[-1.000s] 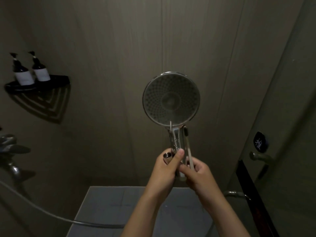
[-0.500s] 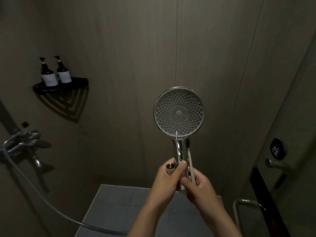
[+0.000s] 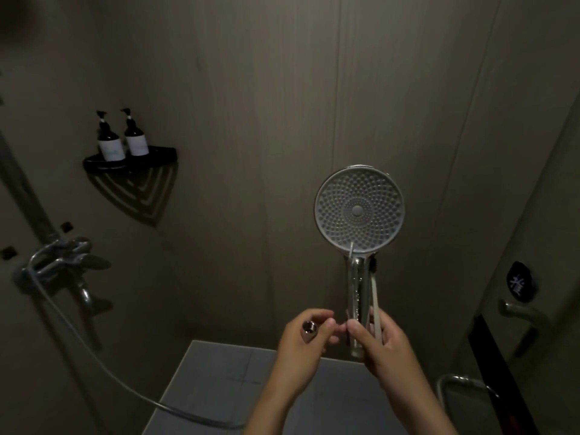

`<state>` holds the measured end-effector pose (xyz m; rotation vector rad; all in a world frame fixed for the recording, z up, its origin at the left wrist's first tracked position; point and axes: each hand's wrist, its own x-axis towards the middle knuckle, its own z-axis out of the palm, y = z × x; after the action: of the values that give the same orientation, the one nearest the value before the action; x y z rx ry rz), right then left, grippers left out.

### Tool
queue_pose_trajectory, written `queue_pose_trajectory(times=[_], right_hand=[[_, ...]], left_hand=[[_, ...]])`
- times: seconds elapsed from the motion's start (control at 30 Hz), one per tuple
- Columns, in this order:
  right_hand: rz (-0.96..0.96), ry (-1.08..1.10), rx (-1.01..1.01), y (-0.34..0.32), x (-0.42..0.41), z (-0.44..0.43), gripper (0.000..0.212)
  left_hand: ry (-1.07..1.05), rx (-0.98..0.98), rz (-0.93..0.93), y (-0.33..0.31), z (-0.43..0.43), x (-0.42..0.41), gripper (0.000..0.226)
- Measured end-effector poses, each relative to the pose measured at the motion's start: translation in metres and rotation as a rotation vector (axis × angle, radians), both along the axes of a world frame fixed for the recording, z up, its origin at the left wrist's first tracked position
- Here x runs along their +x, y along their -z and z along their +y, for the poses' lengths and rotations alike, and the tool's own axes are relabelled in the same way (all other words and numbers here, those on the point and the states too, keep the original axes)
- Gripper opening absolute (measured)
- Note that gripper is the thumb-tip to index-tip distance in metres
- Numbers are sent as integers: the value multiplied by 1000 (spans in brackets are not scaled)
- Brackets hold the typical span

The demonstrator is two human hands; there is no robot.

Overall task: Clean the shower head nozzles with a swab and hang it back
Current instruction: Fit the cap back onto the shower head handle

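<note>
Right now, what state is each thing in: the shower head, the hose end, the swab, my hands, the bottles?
shower head: detached from the hose, upright, nozzles facing the camera.
hose fitting: loose, open end showing, gripped by the left hand.
right hand: grips the shower head's handle.
swab: held against the handle.
toothbrush: held against the handle, bristles up.
pump bottles: upright on the corner shelf.
</note>
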<state>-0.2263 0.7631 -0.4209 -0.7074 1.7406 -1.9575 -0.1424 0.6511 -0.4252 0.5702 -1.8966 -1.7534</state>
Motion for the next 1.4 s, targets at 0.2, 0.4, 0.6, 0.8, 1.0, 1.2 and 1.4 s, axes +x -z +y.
queue_pose_trajectory(times=[0.2,0.4,0.6,0.8,1.0,1.2,1.4], right_hand=[[24,-19,5,-5,4,-7,8],[41,-35,1,-6,7,-11,10],[43,-28,8,-5,9,-7,10],[5,-30,-30,-5,11,-6,6],[-22,-62,-37,-9,16,-5,5],[-45,-55,-27,-7,17,-6,8],[-76,-88,-65,-7,17,-8,10]], left_hand=[[-61,-46,-33,12,-6,5,8],[-64,-148,-75,12,-10,3,12],[-39,-186,-125,14,-3,1,24],[-17,-176,-150,14,6,1,28],[44,-256,-184,16,9,-1,21],[67,-297,-231,21,8,-2,16],[97,-274,-272,25,10,-7,19]])
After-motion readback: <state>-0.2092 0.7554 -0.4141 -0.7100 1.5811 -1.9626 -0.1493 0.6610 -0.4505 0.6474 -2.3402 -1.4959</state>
